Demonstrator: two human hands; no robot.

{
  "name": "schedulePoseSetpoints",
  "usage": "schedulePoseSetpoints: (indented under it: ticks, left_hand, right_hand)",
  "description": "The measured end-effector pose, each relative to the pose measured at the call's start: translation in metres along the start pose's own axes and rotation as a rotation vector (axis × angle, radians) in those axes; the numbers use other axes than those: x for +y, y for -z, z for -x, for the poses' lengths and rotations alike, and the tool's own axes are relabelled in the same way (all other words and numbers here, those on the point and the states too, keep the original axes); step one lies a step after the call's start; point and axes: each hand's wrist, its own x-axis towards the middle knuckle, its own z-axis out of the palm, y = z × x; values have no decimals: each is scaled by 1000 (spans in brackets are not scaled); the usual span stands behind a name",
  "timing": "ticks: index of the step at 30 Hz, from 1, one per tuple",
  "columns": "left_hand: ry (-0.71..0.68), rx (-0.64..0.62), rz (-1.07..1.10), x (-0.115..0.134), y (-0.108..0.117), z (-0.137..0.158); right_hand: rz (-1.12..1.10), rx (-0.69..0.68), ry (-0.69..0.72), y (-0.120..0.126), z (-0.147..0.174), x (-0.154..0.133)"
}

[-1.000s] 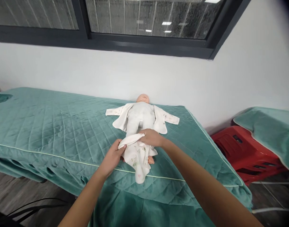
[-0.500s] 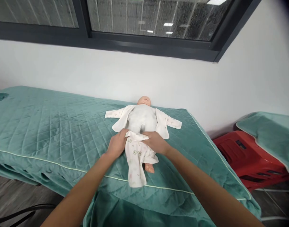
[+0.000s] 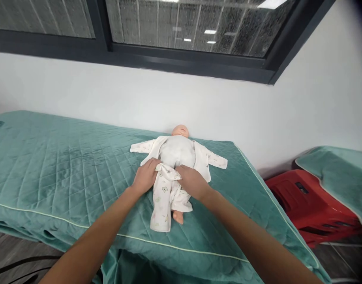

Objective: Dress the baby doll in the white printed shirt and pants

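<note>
Printed trousers (image 3: 161, 201) lie bunched at the waistband between the fingers of both hands, their cloth running down toward the near side of the bed. Leftmost, the green quilted bed cover (image 3: 80, 173) spreads out beyond the left fingers. The left hand (image 3: 145, 176) is clamped on the left end of the waistband, its fingertips partly hidden by the cloth. Below those fingers one trouser leg lies flat; to its right the other is gathered around the leg of a doll (image 3: 177, 150), with a bare foot (image 3: 178, 217) poking out below the right fingers. The doll's pale torso lies just beyond both sets of fingertips (its head farther off, near the wall). The right hand (image 3: 194, 183) pinches the waistband's right end. Beyond its knuckles spreads an open jacket (image 3: 202, 161); well to the right is a red plastic object (image 3: 311, 205).
</note>
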Motion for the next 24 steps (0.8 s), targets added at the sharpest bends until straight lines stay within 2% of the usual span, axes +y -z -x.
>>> schedulePoseSetpoints:
  ticks: [2,6,9,13,18,21,24]
  left_hand:
    - [53,4,180,-7,-3,-6]
    - [294,-20,505,-19,-15,-17]
    - [414,-44,643,-22,-20,-19]
    - [442,-111,757,-16,-10,-10]
    - [455,-335,980,-5,13,8]
    - [453,-383,961,-2,16,11]
    - [415,-359,882,-2,11,9]
  right_hand:
    - [-24,-7,-25,0,-8,2]
    - [-131,-61,-92,-3,-25,3]
    - [-188,-78,-135,-8,-31,1]
    - [-370,-85,-147,-11,-26,8]
    - [-652,-225,-93,0,-17,19]
    - [-674,-277,-81,7,-16,19]
    - [-665,-292,-80,7,-18,15]
